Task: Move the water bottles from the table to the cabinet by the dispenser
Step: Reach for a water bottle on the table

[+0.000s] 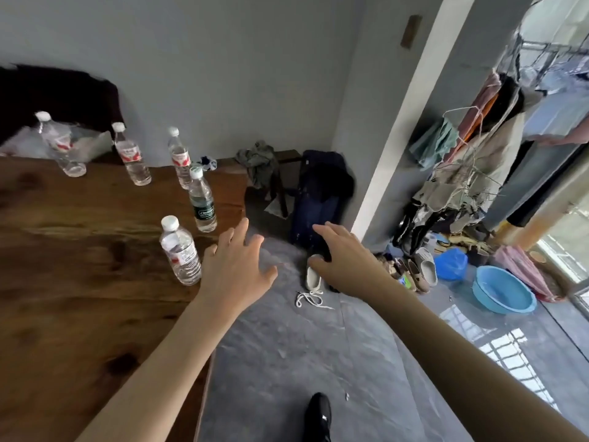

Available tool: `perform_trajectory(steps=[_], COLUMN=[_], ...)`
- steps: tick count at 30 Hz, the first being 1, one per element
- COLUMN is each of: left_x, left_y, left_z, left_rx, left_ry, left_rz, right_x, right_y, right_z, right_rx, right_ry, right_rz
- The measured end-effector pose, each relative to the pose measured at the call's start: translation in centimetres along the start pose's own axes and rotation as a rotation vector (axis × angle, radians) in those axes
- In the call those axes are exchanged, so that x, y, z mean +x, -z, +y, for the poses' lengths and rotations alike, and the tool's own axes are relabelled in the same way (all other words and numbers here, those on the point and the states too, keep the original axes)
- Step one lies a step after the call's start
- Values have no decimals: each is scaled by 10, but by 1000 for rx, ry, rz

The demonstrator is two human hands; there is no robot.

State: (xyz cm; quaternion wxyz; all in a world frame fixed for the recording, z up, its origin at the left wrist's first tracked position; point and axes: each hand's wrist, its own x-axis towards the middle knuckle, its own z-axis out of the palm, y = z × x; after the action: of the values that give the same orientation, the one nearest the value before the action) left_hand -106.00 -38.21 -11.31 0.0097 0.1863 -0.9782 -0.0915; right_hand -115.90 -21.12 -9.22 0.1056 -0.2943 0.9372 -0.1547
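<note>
Several clear plastic water bottles with white caps stand on a dark wooden table (79, 282). The nearest bottle (181, 251) has a red-and-white label and stands by the table's right edge. Behind it is a green-labelled bottle (202, 200). Farther back stand three red-labelled bottles (180, 159), (131, 155), (61, 145). My left hand (237, 266) hovers open, fingers spread, just right of the nearest bottle, not touching it. My right hand (342, 261) is open too, stretched out over the floor to the right of the table. The cabinet and dispenser are out of view.
A dark blue suitcase (318, 199) and a stool with clothes (264, 167) stand past the table. Shoes (314, 275), a blue bag (451, 264) and a blue basin (502, 293) lie on the grey floor. A laden clothes rack (478, 161) fills the right. My black shoe (318, 416) shows below.
</note>
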Motion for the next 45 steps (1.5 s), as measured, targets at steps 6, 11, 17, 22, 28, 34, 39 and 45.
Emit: perform_trajectory(steps=[6,11,17,22,28,34,39,45], left_x=[49,82,92,77,64,66,67,85], left_y=[-21,-35,-59,-78,-87,-91,-92,-108], left_z=[-15,-15,-19,-40,-73,-116,-166,-199], left_rx=[-41,-61,-73,-104,-165,-238,-312,-669], left_ry=[160,305,484,624,707,753,825,755], left_rz=[-15,-13,-79,-167,-188,-234,-256,-127], right_x=[91,157,212,231,252,272,282,286], right_y=[-5,-7,-49,-86,-125,-151,-166,-186], right_z=[-2,-8,-11,-30,-58,-81,-93,-97], right_rx=[5,32,13,21,-33,-37,-33,-1], right_ry=[147,301,476,567,611,586,545,507], right_rz=[-108,-206,-368,-512,-597,-635,-677,-730])
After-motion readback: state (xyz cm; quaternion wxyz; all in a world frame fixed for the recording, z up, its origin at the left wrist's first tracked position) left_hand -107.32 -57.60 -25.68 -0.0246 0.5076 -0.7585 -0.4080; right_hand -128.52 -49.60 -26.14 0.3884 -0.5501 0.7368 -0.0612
